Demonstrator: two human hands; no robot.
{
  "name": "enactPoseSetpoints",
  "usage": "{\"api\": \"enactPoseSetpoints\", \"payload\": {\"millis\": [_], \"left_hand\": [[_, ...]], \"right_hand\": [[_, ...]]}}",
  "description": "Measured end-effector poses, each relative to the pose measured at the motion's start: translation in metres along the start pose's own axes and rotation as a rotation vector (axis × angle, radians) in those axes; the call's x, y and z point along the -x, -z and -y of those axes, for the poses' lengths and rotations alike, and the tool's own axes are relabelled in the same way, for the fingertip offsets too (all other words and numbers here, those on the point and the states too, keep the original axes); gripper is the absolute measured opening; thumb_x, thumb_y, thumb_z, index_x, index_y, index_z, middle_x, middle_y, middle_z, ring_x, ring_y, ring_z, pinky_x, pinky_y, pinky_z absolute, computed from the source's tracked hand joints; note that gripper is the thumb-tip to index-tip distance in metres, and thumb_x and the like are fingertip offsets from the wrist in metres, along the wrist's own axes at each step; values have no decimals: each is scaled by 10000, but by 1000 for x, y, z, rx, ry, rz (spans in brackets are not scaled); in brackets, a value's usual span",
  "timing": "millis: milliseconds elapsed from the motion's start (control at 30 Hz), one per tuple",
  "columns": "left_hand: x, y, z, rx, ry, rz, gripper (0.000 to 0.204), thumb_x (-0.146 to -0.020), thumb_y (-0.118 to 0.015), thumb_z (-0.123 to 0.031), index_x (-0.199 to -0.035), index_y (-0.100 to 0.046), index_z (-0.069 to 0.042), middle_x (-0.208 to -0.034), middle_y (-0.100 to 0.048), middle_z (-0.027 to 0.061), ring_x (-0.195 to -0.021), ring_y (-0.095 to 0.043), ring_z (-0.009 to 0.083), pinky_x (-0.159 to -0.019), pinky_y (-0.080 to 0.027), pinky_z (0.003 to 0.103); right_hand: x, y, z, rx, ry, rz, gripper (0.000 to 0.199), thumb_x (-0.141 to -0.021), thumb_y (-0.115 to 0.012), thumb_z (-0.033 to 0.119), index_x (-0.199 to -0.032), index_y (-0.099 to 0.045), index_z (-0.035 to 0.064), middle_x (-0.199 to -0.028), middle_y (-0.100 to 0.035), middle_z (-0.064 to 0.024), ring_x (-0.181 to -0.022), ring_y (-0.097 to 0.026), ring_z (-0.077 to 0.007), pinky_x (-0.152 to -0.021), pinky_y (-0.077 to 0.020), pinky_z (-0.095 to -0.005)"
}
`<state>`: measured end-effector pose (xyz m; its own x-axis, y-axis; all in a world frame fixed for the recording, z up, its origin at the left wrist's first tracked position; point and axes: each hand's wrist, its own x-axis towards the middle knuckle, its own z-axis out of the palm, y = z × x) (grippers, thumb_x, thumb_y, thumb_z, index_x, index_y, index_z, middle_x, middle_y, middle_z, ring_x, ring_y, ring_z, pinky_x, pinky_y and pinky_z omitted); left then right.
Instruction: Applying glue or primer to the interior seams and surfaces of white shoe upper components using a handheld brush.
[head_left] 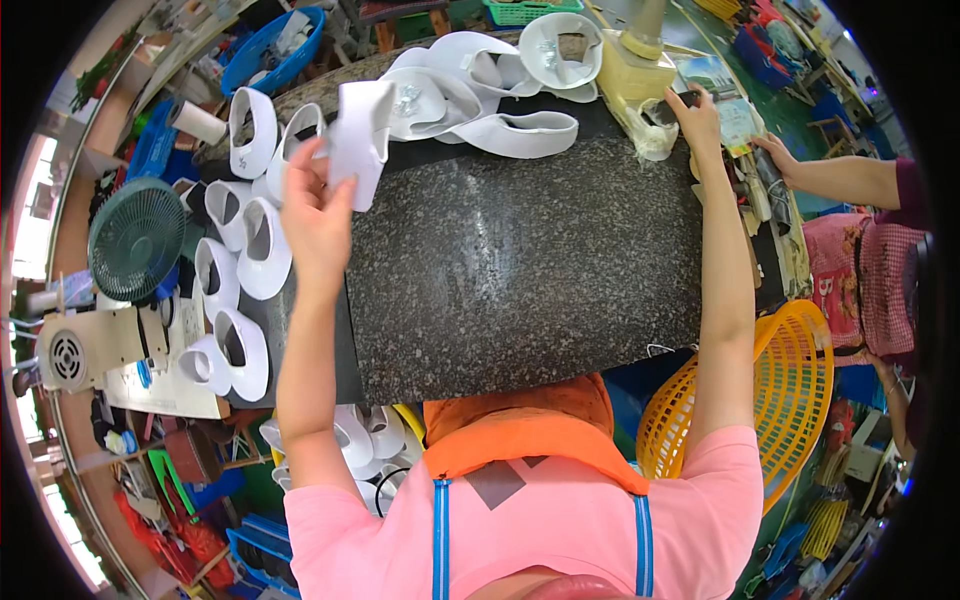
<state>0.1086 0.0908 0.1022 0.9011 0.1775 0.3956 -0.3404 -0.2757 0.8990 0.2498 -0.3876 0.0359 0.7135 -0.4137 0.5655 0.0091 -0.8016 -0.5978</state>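
Speckled dark stone forms the worktop (520, 270), with white curved pieces (515, 135) lying along its far edge and more at its left. The left hand (318, 205), partly curled, pinches one white piece (360, 140) between thumb and fingers above the worktop's far left part. At the far right, the right hand (697, 120) bends its fingers at a small dark object (688, 99) beside a yellowish block (640, 80); whether it grips that object, I cannot tell.
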Motion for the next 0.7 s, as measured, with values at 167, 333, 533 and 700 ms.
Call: {"api": "enactPoseSetpoints", "payload": {"millis": [167,333,533,700], "left_hand": [[56,1,42,-577,-628,95,212,-707,-599,85,-866,-587,-56,-869,-616,106,-844,-617,267,-729,-499,341],[97,8,70,-793,-751,259,118,-676,-596,-64,-790,-567,-66,-900,-577,96,-897,-586,266,-719,-510,360],[124,24,76,-864,-600,258,173,-693,-576,-82,-863,-593,-53,-942,-573,94,-926,-565,260,-769,-467,362],[123,25,69,-817,-522,288,236,-698,-574,-77,-928,-596,-29,-957,-572,97,-928,-570,267,-767,-473,362]], "right_hand": [[20,8,25,207,206,245,310,-837,-574,326,-984,-622,57,-890,-635,-167,-824,-600,-354,-703,-468,-404],[59,38,36,430,406,234,259,-879,-527,216,-1117,-571,124,-948,-634,-126,-874,-598,-330,-693,-479,-391],[80,65,55,-454,-451,399,252,-882,-556,229,-1004,-589,12,-679,-607,-69,-402,-514,-130,-350,-387,-256],[164,62,187,-1041,-437,1003,252,-830,-610,143,-1009,-600,-35,-805,-651,-106,-582,-609,-126,-500,-501,-232]]}}
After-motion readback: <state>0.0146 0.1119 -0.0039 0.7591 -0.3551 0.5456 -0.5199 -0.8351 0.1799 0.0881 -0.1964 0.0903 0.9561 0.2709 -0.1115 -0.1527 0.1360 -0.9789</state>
